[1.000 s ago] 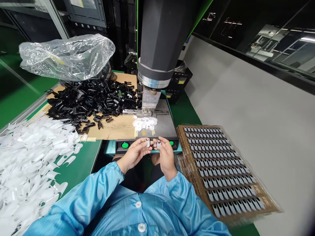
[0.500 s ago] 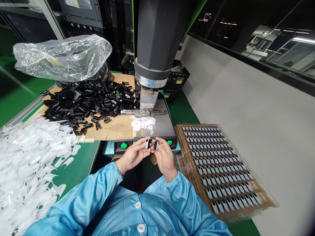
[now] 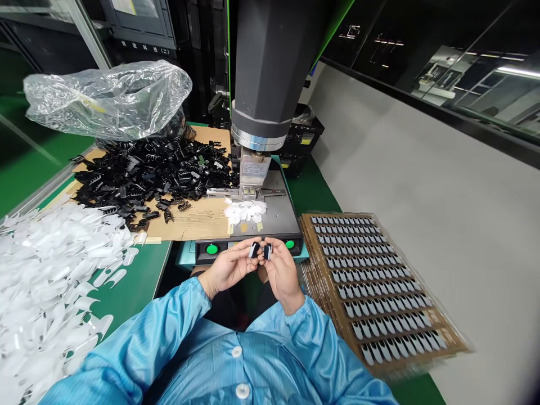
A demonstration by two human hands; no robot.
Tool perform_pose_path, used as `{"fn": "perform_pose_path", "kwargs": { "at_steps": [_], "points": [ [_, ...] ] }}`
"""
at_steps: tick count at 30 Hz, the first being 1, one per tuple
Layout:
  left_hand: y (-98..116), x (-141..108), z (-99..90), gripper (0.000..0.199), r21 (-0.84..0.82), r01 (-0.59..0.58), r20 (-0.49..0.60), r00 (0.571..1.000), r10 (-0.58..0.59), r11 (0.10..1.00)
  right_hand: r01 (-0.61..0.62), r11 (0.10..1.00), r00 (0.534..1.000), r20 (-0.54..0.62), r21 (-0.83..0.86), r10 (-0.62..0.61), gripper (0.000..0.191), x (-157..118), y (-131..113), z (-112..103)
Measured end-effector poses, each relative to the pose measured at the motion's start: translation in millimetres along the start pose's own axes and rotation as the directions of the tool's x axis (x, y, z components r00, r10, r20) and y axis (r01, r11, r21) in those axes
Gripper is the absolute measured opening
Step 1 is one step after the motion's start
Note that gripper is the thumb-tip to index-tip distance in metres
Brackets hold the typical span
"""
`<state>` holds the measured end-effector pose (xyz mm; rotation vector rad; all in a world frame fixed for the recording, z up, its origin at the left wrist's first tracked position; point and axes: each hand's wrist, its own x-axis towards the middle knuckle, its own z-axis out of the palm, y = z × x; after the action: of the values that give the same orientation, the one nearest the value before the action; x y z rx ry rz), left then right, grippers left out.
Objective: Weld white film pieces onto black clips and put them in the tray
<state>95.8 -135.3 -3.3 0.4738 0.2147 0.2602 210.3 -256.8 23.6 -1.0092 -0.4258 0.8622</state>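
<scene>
Plastic, tiny and light: I am pinching one small black-and-white part (image 3: 253, 249) in my left hand (image 3: 230, 267), another (image 3: 267, 251) in my right hand (image 3: 282, 271), fingertips gripping their rigid edges, just before the green buttons (image 3: 211, 248).

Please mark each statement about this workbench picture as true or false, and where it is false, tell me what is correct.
1. Each hand holds a small black-and-white part. True: the left hand and the right hand each pinch one, the left part and the right part, close together in front of the machine.
2. The pile of black parts lies on the person's right. False: it lies on the left, on cardboard.
3. The tray of finished parts is on the right. True.
4. The two buttons on the machine front are red. False: they are green.
5. The clear plastic bag covers the white parts. False: it lies behind the black pile.
</scene>
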Motion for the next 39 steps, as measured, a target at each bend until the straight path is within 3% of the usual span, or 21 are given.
{"fn": "perform_pose_path", "kwargs": {
  "at_steps": [19, 39],
  "points": [
    [-1.7, 2.7, -4.5, 0.039, 0.027, -0.011, -0.008, 1.000, 0.012, 1.000, 0.167, 0.967, 0.985, -0.001, -0.192, -0.170, 0.028, 1.9, 11.8, -7.4],
    [-2.0, 2.2, -2.9, 0.039, 0.024, -0.004, -0.025, 1.000, 0.004, 1.000, 0.243, 0.920, 0.969, 0.047, -0.309, -0.241, 0.030, -1.7, 11.0, -9.4]
  ]
}}
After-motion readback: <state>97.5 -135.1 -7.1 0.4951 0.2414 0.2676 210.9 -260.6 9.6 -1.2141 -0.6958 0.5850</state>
